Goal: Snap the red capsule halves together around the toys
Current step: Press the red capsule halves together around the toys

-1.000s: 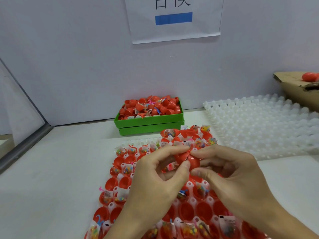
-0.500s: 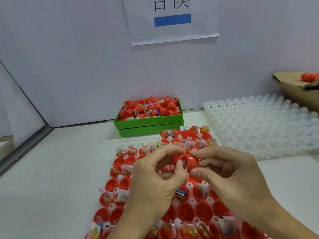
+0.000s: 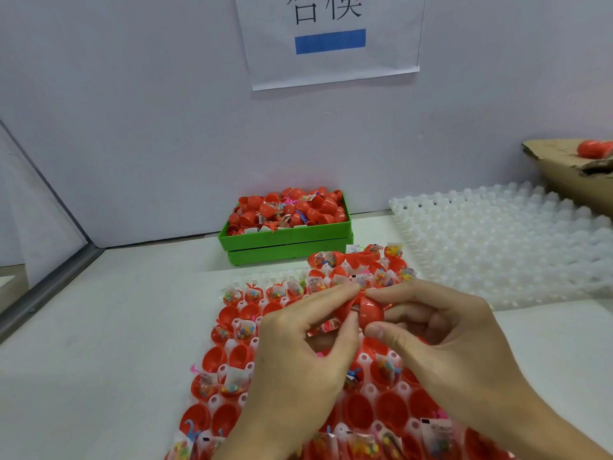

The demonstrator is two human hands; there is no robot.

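Capsule halves are everywhere on this bench, so going biggest first: the white table (image 3: 109, 327) carries a clear bumpy empty tray (image 3: 504, 247) off to the right, and a filled tray (image 3: 232, 343) right under the hands, packed with open red halves and little bagged toys (image 3: 243, 330). Behind that sits a green bin (image 3: 285, 240) heaped with more red halves, and a cardboard box (image 3: 564, 174) pokes in at far right. Now the hands, both held above the filled tray. The left hand (image 3: 298, 360) pinches one red half between thumb and forefinger, other fingers curled loosely underneath. The right hand (image 3: 457, 346) pinches the other half the same way, thumb below, forefinger on top, remaining fingers folded back. The red capsule (image 3: 368, 312) sits between the two pinches with the halves meeting at a slight angle, a narrow gap showing at the seam, so not fully closed. Its long axis runs roughly left to right, the right half's rounded dome facing the camera, the left half mostly hidden by the left fingers (image 3: 331, 297). Can't tell what toy is inside.
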